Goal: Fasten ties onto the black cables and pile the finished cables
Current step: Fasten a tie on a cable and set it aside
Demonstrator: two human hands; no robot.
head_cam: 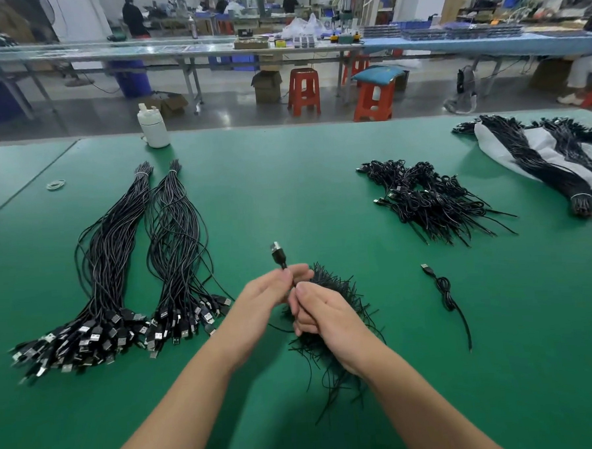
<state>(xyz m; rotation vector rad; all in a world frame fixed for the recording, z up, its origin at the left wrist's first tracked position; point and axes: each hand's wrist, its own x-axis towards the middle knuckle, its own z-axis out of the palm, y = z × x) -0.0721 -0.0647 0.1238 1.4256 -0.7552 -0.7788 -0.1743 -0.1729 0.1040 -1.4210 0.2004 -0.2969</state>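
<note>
My left hand (267, 296) pinches a black USB cable (278, 255) just below its plug, which points up and away. My right hand (321, 314) grips the same cable lower down, close against the left. Under both hands lies a heap of loose black ties (339, 290) on the green table (286, 190). Two long bundles of untied cables (135, 267) lie to the left, plugs toward me. A pile of tied cables (427, 200) sits at the right. One tied cable (444, 292) lies alone in front of that pile.
A white bottle (154, 125) stands at the table's far edge. Rubber bands (56, 184) lie at the far left. More bundled cables rest on a white bag (537, 153) at the far right. Red stools (303, 91) and workbenches stand beyond.
</note>
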